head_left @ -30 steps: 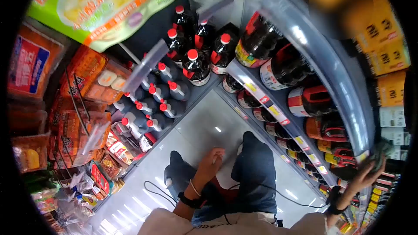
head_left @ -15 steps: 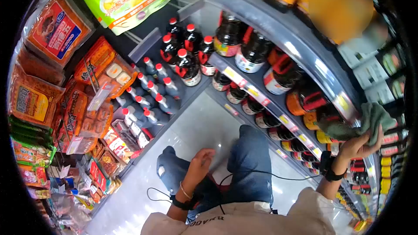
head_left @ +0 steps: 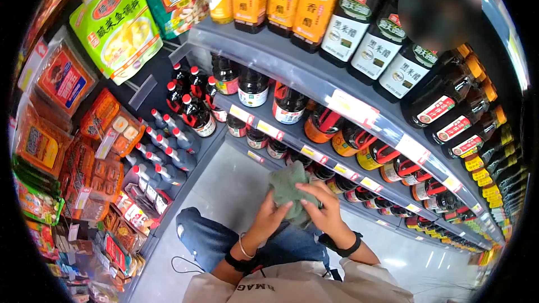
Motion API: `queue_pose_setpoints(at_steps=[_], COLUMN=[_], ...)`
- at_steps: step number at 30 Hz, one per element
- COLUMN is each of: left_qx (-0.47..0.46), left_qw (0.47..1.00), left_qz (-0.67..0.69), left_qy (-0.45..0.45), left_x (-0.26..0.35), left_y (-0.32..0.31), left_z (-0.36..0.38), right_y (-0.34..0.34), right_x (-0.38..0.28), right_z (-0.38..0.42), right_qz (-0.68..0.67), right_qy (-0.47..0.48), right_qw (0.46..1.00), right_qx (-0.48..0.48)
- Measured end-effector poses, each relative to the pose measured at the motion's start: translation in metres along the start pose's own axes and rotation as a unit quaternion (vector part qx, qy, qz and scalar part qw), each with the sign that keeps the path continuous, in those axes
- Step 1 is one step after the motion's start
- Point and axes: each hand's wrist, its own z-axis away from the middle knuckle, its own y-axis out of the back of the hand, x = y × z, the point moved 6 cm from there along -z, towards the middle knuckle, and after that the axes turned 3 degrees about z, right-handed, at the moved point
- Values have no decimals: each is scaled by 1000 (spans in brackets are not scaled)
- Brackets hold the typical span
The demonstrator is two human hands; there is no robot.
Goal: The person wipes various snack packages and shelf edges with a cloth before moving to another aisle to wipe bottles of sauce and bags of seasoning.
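Observation:
A grey-green cloth [head_left: 286, 182] is bunched up in front of my knees, beside the lower shelf. My left hand [head_left: 270, 216] grips it from the left, with the thumb lying along its near edge. From the right, my right hand [head_left: 322, 205] has its fingers bent over the cloth's top. The cloth hides some fingertips of both hands. Close behind the cloth stand dark bottles on the bottom shelf, partly covered by it.
Shelving with a clear-fronted edge [head_left: 314, 87] curves along the right, carrying vinegar bottles [head_left: 348, 31] on top. Large dark bottles [head_left: 289, 104] fill the tier below. Small bottles [head_left: 163, 146] stand in the left corner, near hanging packets [head_left: 118, 28]. Grey floor [head_left: 224, 174] shows between.
My right hand has brought the cloth from the right shelf to the middle, and my left hand has moved up to grip it too. The view has shifted right.

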Motion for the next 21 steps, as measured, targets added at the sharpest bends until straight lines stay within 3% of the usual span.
queue_pose_setpoints(at_steps=[2, 3, 4, 6, 8, 10, 12, 14, 16, 18, 20, 21], left_qx=[80, 112, 111, 122, 122, 144, 147, 190, 192, 190, 182, 225], left_qw=[984, 981, 981, 945, 944, 957, 949, 928, 946, 961, 931, 908], left_qz=[-161, -158, -159, -303, -307, -245, -276, -291, -232, -170, -307, -332], left_qy=[12, -16, -12, 24, 3, -54, -43, -135, -122, -104, -73, -117], left_x=[-2, 1, 5, 15, 22, 26, 34, 51, 59, 63, 67, 64], left_y=[16, 14, 12, 15, 14, 18, 11, 7, 15, 23, 21, 22], left_z=[-7, -13, -17, -25, -35, -41, -43, -42, -39, -34, -31, -29], right_y=[8, 14, 20, 24, 27, 30, 28, 29, 41, 44, 48, 45], right_x=[19, 34, 48, 68, 93, 95, 103, 106, 104, 106, 99, 89], right_z=[-1, 0, 1, -2, -1, -7, -8, -10, -11, -11, -10, -12], right_qz=[-8, -21, -33, -66, -182, -210, -263, -240, 3, -37, -77, -110], right_qy=[-14, -61, -107, -134, -191, -206, -248, -215, -223, -211, -201, -178], right_qw=[1000, 996, 987, 982, 953, 946, 925, 938, 969, 970, 968, 969], right_qx=[20, 67, 112, 120, 150, 136, 114, 127, 107, 116, 128, 132])
